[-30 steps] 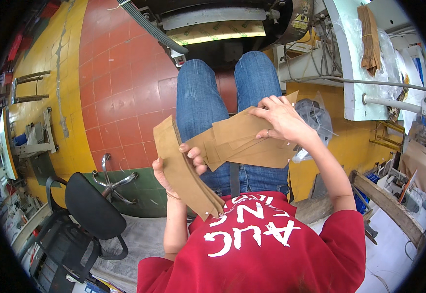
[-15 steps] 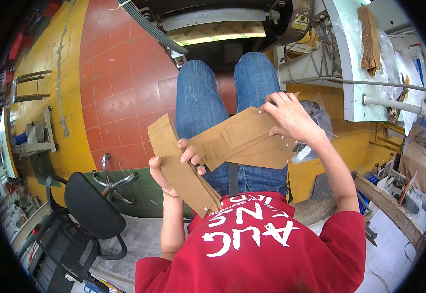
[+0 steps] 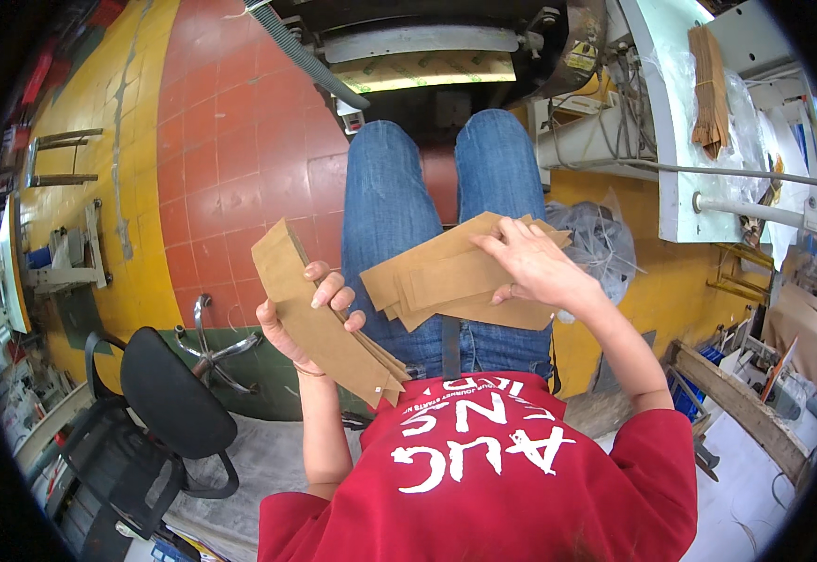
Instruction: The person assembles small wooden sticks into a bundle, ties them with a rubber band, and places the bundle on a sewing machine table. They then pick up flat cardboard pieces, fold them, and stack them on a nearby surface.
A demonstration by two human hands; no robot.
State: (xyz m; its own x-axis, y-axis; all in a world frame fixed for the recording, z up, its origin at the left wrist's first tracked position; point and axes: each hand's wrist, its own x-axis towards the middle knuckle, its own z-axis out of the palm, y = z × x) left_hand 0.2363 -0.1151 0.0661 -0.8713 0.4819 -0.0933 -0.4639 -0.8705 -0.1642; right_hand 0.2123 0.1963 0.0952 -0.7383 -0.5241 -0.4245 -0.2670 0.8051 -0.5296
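Observation:
My left hand (image 3: pixel 313 314) is closed around a stack of flat brown pieces (image 3: pixel 301 304) with angled ends, held up left of my thighs. Its thumb lies behind one edge and the fingers curl over the other. Across my lap lies a second, fanned-out pile of similar brown pieces (image 3: pixel 427 276). On that pile's right part, my right hand (image 3: pixel 535 267) grips with bent fingers over the far side and thumb at the near side. The two bundles are apart. Whether the pieces are card or another sheet material I cannot tell.
Ahead of my knees stands a dark machine with a pale metal bar (image 3: pixel 423 42) and a grey hose (image 3: pixel 310 56). At the right, a white table (image 3: pixel 675 201) bears a bundle of brown strips (image 3: pixel 708 94). A clear plastic bag (image 3: pixel 601 244) lies below it. A black swivel chair (image 3: pixel 170 393) stands left.
My left hand has moved left with its stack, widening the gap from the lap pile. My right hand has shifted slightly down and left, and the lap pieces overlap differently.

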